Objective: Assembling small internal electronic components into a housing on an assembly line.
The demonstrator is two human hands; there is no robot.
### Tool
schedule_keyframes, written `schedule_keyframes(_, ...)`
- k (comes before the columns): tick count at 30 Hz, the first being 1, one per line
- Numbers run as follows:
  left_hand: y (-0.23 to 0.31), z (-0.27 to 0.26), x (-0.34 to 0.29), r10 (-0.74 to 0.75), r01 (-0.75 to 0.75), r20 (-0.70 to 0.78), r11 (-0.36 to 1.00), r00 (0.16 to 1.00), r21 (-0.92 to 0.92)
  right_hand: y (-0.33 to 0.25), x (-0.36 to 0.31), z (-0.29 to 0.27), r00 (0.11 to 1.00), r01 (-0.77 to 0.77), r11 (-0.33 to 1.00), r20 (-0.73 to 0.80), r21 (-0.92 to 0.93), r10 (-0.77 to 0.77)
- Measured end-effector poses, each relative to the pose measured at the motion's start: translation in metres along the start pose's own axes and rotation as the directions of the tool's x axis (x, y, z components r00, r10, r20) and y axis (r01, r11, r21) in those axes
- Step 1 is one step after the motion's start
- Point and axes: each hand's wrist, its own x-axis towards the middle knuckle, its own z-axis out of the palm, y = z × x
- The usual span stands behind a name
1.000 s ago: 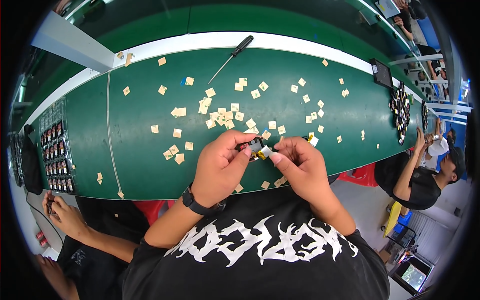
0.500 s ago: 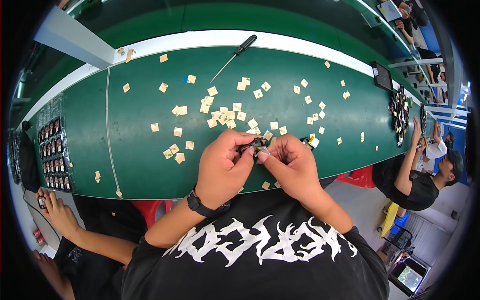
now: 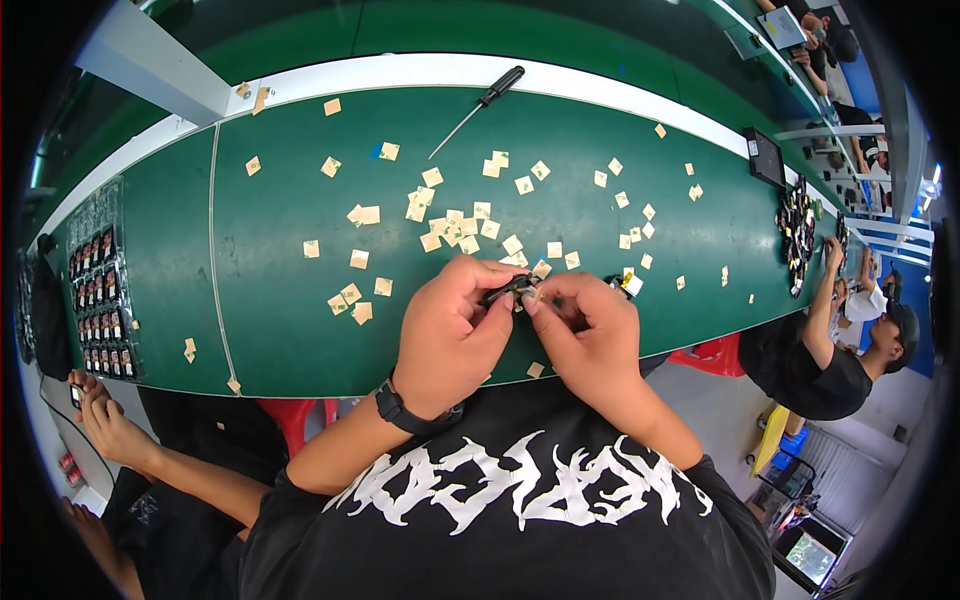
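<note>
The left hand (image 3: 450, 325) grips a black case (image 3: 508, 288); the right hand (image 3: 588, 325) pinches a tiny part (image 3: 535, 294) at its right edge. Seems they're working it; next needs gentle fingers.

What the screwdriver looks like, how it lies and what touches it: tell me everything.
The screwdriver has a black, plastic-looking handle and a thin, straight, metallic-looking shaft. It lies slanted, handle across the white border's edge, shaft reaching over the green tabletop toward the near side and leftward. The tip, its shape too small to make out, ends just short of a pale square. No hand touches it.
</note>
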Motion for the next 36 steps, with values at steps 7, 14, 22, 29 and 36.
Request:
schedule_keyframes(7,-0.002,-0.002,0.000,0.014,-0.014,0.001,1.000,1.000,0.009,-0.008,0.002,-0.004,0.994,0.087,0.993,0.072,-0.078,-0.082)
schedule_keyframes(14,-0.003,-0.004,-0.001,0.024,-0.023,0.019,0.999,1.000,-0.044,0.001,0.002,0.001,0.996,0.087,0.996,0.029,0.001,-0.087)
schedule_keyframes(22,-0.004,-0.009,-0.001,0.028,-0.026,0.065,0.999,0.997,-0.045,-0.001,0.006,-0.004,0.986,-0.128,0.986,0.118,0.107,0.115)
schedule_keyframes(29,-0.009,-0.012,0.000,0.075,-0.075,0.063,0.997,0.995,-0.007,0.004,0.014,-0.004,0.975,-0.223,0.946,0.052,0.236,0.217)
schedule_keyframes(36,-0.005,-0.013,0.000,0.034,-0.018,0.159,0.995,0.987,-0.103,-0.005,0.022,-0.013,0.952,-0.289,0.894,0.205,0.344,0.228)
